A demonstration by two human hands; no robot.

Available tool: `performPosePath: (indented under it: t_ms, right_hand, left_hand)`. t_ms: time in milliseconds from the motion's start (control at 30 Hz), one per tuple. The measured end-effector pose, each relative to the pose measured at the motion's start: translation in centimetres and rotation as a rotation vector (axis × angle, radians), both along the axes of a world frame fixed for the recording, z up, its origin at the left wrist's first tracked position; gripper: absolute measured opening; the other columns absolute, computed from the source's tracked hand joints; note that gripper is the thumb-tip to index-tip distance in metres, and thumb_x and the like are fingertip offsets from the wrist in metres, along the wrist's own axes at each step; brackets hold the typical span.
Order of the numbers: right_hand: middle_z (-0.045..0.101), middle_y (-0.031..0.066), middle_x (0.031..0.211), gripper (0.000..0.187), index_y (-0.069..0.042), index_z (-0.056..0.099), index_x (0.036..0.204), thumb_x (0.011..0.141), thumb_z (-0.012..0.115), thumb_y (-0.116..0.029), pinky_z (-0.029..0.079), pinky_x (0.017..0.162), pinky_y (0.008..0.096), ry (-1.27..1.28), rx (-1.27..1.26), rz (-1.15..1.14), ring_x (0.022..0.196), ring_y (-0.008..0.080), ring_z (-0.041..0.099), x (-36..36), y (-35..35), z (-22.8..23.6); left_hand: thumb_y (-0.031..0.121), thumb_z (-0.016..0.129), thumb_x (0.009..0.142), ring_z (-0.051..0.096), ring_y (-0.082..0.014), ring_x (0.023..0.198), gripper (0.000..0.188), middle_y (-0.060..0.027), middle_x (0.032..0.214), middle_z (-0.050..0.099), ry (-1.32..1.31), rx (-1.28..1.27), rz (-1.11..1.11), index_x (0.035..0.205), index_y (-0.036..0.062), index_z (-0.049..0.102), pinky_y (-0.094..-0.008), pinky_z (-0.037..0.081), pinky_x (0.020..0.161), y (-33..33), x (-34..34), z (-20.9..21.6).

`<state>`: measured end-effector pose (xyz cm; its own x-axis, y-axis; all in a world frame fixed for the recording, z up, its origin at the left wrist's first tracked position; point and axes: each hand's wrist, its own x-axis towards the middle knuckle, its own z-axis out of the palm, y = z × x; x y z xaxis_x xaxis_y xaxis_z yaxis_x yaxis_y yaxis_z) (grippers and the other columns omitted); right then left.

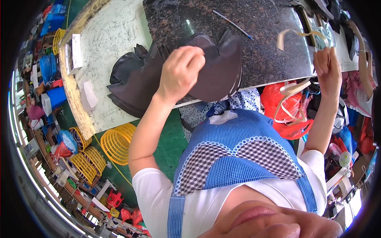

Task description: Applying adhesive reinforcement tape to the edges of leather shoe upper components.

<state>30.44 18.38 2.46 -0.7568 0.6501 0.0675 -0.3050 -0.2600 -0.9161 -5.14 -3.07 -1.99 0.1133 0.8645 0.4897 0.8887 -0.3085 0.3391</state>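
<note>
Stacked dark brown, leather-like pieces (220, 77) with curved, notched edges lie over the near edge of a dark stone slab. My left hand (183, 72) is closed just above them, fingers curled in; whatever it may grip is hidden. More dark pieces (129, 85) are piled to its left on a pale worn board. Farther right, my right hand (328, 67) pinches the end of a narrow beige strip (294, 32), which curls away to the left above the slab.
A pen-like stick (233, 25) lies on the slab (270, 51). Below the slab's right edge hang a red plastic bag (279, 103) and another looped beige strip (286, 109). Yellow baskets (116, 143) stand on the green floor at left. Another person's arm (362, 55) shows at far right.
</note>
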Motion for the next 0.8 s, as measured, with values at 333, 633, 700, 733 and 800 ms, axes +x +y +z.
performPosePath:
  t_ms: [333, 633, 700, 733, 800]
  right_hand:
    - [0.07, 0.0159, 0.105, 0.018, -0.001, 0.06, 0.078, 0.093, 0.059, -0.013, 0.034, 0.044, 0.0179, -0.299, 0.577, -0.209, 0.049, 0.0026, 0.049, -6.2, -3.0, 1.4]
    - [0.072, 0.0076, 0.09, 0.023, 0.004, 0.072, 0.103, 0.099, 0.066, -0.018, 0.054, 0.073, 0.0257, -0.388, 0.206, 0.536, 0.08, 0.011, 0.067, -16.5, -7.4, -1.1]
    - [0.073, 0.0091, 0.09, 0.02, 0.003, 0.073, 0.102, 0.095, 0.07, -0.015, 0.054, 0.074, 0.0275, -0.432, 0.497, 0.515, 0.079, 0.013, 0.067, -17.2, -8.0, -1.4]
    - [0.073, 0.0101, 0.091, 0.018, 0.003, 0.074, 0.103, 0.094, 0.071, -0.013, 0.055, 0.075, 0.0282, -0.469, 0.658, 0.466, 0.079, 0.0138, 0.067, -17.4, -8.2, -2.0]
    - [0.073, 0.0109, 0.09, 0.018, 0.002, 0.074, 0.102, 0.093, 0.071, -0.013, 0.054, 0.074, 0.0286, -0.458, 0.585, 0.46, 0.079, 0.0143, 0.068, -17.6, -8.3, -2.6]
  left_hand:
    - [-0.003, 0.066, 0.088, 0.068, -0.0277, 0.102, 0.02, -0.0126, 0.109, 0.068, -0.601, -0.465, 0.086, 0.107, 0.0031, 0.064, -0.0358, 0.055, 0.086, -2.1, 3.0, 1.7]
    - [-0.006, 0.071, 0.086, 0.071, -0.0156, 0.091, 0.067, -0.0158, 0.111, 0.07, -1.063, -0.381, 0.283, 0.144, 0.0069, 0.039, -0.0259, 0.057, 0.074, -2.2, 3.9, 0.1]
    - [-0.008, 0.067, 0.087, 0.073, -0.0237, 0.097, 0.066, -0.0212, 0.114, 0.07, -1.067, -0.361, 0.262, 0.144, 0.0069, 0.038, -0.0307, 0.059, 0.079, -2.6, 4.2, 0.1]
    - [-0.008, 0.067, 0.087, 0.073, -0.0237, 0.097, 0.066, -0.0212, 0.114, 0.07, -1.07, -0.361, 0.265, 0.144, 0.0069, 0.038, -0.0307, 0.059, 0.079, -2.8, 4.1, 0.1]
    - [-0.008, 0.062, 0.089, 0.073, -0.0258, 0.099, 0.063, -0.0221, 0.115, 0.07, -1.028, -0.274, 0.186, 0.144, 0.0067, 0.038, -0.0322, 0.059, 0.083, -3.3, 4.0, 0.0]
